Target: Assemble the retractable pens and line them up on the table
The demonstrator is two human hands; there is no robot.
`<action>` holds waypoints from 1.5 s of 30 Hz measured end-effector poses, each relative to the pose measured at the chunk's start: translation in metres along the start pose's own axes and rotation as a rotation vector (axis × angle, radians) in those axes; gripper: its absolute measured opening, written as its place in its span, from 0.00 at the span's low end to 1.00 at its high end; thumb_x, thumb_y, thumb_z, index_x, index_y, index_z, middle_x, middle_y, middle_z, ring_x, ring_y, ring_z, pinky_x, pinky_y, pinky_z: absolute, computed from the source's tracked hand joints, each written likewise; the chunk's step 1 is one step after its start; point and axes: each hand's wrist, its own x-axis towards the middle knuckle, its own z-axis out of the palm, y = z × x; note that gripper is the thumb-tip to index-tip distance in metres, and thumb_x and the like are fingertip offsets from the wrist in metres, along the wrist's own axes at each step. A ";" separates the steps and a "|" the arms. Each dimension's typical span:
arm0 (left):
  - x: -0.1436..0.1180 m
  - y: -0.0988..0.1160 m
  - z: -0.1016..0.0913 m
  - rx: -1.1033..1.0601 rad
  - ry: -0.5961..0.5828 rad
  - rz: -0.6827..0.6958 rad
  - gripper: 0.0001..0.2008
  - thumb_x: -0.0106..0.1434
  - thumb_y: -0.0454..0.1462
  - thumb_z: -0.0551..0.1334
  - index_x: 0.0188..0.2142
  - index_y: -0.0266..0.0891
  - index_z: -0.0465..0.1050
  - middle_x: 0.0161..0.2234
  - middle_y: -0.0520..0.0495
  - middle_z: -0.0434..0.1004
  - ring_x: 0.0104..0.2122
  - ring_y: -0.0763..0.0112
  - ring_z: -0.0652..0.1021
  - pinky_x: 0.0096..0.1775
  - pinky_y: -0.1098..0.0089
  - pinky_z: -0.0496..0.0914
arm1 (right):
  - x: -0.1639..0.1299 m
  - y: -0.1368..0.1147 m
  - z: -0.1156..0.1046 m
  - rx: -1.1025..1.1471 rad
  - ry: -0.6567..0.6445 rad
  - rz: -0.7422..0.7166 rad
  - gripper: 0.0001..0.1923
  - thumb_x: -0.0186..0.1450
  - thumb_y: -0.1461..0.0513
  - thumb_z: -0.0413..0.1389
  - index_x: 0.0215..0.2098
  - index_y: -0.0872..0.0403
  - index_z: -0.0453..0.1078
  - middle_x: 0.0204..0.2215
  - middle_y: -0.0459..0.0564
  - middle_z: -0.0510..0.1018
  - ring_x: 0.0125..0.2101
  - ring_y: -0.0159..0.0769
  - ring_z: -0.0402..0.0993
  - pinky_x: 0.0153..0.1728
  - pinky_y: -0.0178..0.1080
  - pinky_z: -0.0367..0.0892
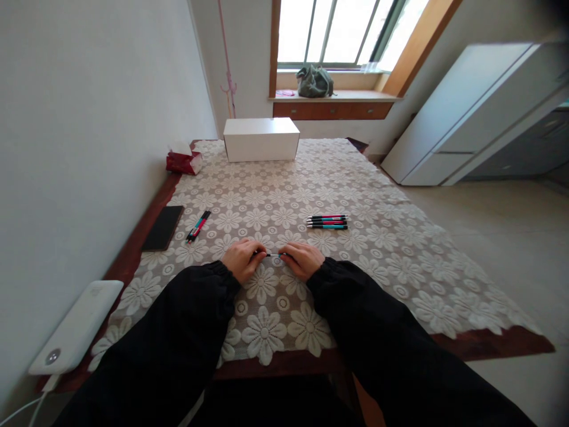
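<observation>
Left hand (pixel 241 259) and right hand (pixel 303 260) rested side by side on the lace tablecloth (pixel 382 249) near the front edge of the table (pixel 489 344), both sleeves black. Fingers of each curled together around the ends of a pen (pixel 275 255), held level between the two hands just above the cloth; only a short middle stretch showed. Beyond the right hand, a row of four pens (pixel 327 222) lay parallel, close together, well apart from the hands. Off to the left, a smaller bunch of pens (pixel 198 226) lay slanted, beside a dark phone (pixel 163 228) at the table's left edge. Nearer, on the left corner, a white power bank (pixel 77 326) with its cable. At the far end stood a white box (pixel 261 139), with a red tissue pack (pixel 184 161) to its left. On the window sill (pixel 355 95), a grey bag (pixel 315 82).
</observation>
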 end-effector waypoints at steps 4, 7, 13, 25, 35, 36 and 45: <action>0.000 -0.002 0.000 -0.003 0.037 -0.022 0.10 0.70 0.37 0.57 0.45 0.42 0.77 0.40 0.46 0.82 0.43 0.61 0.77 0.48 0.60 0.71 | 0.002 0.004 -0.003 -0.008 -0.001 0.006 0.07 0.71 0.62 0.53 0.43 0.50 0.73 0.38 0.51 0.79 0.40 0.39 0.75 0.43 0.39 0.67; 0.001 -0.004 0.000 0.002 0.042 -0.020 0.12 0.71 0.36 0.55 0.44 0.43 0.78 0.43 0.47 0.82 0.45 0.60 0.76 0.51 0.58 0.70 | 0.002 0.006 -0.004 -0.041 0.017 0.039 0.06 0.70 0.63 0.54 0.42 0.50 0.73 0.39 0.51 0.78 0.41 0.40 0.74 0.43 0.39 0.67; 0.001 -0.004 0.000 0.061 0.074 -0.097 0.10 0.69 0.36 0.57 0.41 0.43 0.79 0.42 0.47 0.82 0.46 0.58 0.76 0.49 0.57 0.69 | 0.002 0.009 -0.005 -0.098 0.050 0.076 0.06 0.70 0.64 0.54 0.41 0.50 0.73 0.38 0.51 0.77 0.41 0.41 0.72 0.42 0.40 0.66; 0.000 -0.006 0.000 0.061 0.068 -0.131 0.10 0.68 0.35 0.58 0.43 0.43 0.78 0.44 0.46 0.81 0.47 0.57 0.75 0.50 0.56 0.68 | 0.002 0.012 -0.008 -0.105 0.080 0.089 0.09 0.67 0.68 0.52 0.41 0.51 0.72 0.39 0.52 0.76 0.42 0.42 0.71 0.44 0.42 0.65; 0.000 -0.002 -0.001 0.050 0.071 -0.099 0.12 0.70 0.36 0.55 0.44 0.44 0.79 0.43 0.46 0.80 0.46 0.59 0.76 0.50 0.57 0.69 | 0.001 0.014 -0.008 -0.128 0.055 0.122 0.07 0.65 0.65 0.55 0.40 0.51 0.74 0.42 0.53 0.76 0.45 0.45 0.69 0.49 0.45 0.64; 0.000 -0.002 -0.001 0.050 0.072 -0.097 0.12 0.70 0.36 0.55 0.44 0.44 0.79 0.43 0.46 0.80 0.46 0.59 0.76 0.50 0.57 0.69 | 0.001 0.013 -0.008 -0.129 0.053 0.124 0.07 0.65 0.65 0.55 0.40 0.51 0.74 0.42 0.53 0.77 0.46 0.45 0.69 0.50 0.46 0.64; 0.001 -0.001 -0.001 -0.015 0.042 -0.012 0.12 0.71 0.37 0.55 0.44 0.44 0.78 0.44 0.46 0.81 0.46 0.61 0.76 0.52 0.57 0.70 | 0.002 0.007 -0.006 -0.040 0.112 0.009 0.06 0.69 0.59 0.57 0.42 0.49 0.75 0.44 0.51 0.79 0.47 0.43 0.71 0.51 0.45 0.63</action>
